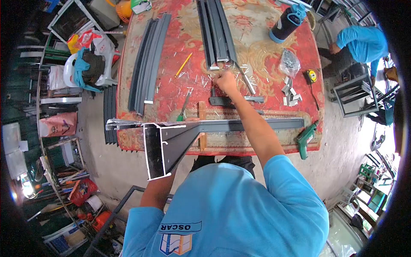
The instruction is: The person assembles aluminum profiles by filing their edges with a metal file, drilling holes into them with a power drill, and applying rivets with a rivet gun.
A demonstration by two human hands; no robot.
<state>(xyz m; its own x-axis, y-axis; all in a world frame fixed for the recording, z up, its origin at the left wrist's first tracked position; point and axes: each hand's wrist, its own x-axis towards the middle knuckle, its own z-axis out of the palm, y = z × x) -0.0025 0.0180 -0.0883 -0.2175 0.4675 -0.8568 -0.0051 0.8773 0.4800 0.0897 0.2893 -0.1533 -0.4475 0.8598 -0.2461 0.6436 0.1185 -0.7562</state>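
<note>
My right hand (225, 82) is closed over the red patterned table, fingertips pressed together; whatever they hold is too small or hidden to name. Just below it lies a dark tool (220, 101), and above it the ends of long dark profiles (216, 34). A large grey metal profile (175, 143) rises toward the camera at the left, its cut end facing me. My left hand (199, 135) is mostly hidden behind this profile, with only a bit of finger showing at its lower edge. A flat grey bar (257, 124) runs rightward along the table's near edge.
Many small pins are scattered about. On the table (124, 85) lie a pencil (183, 65), green-handled screwdriver (180, 116), more profiles (150, 62), bottle (287, 23), plastic bag (290, 63), tape measure (311, 76) and green tool (305, 140). Another person (363, 43) works at the right.
</note>
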